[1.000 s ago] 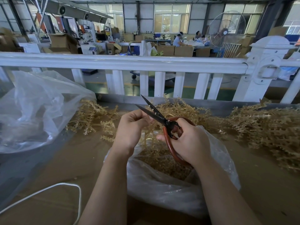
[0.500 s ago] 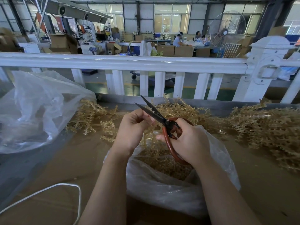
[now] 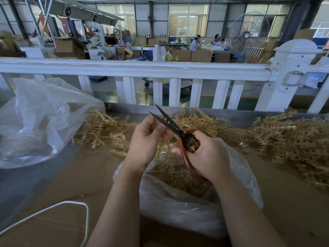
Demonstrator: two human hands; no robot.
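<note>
My right hand [image 3: 204,155] grips the red handles of black-bladed scissors [image 3: 170,123], whose blades stand apart and point up to the left. My left hand [image 3: 146,139] is curled beside the blades and pinches a small golden plastic sprig [image 3: 162,146] that hangs below it; most of the piece is hidden by the fingers. Under both hands lies an open clear plastic bag [image 3: 187,211] holding cut golden bits. Loose golden sprigs lie in piles at the left [image 3: 99,129] and at the right [image 3: 293,145].
The brown table top [image 3: 85,179] carries a large crumpled clear bag [image 3: 41,120] at the left and a white cord [image 3: 71,205] near the front. A white railing [image 3: 142,70] runs along the far edge. Beyond it are boxes, a fan and seated people.
The scissor blades have opened a little wider. My left hand's fingers have shifted slightly against the blades. Both hands stay over the bag.
</note>
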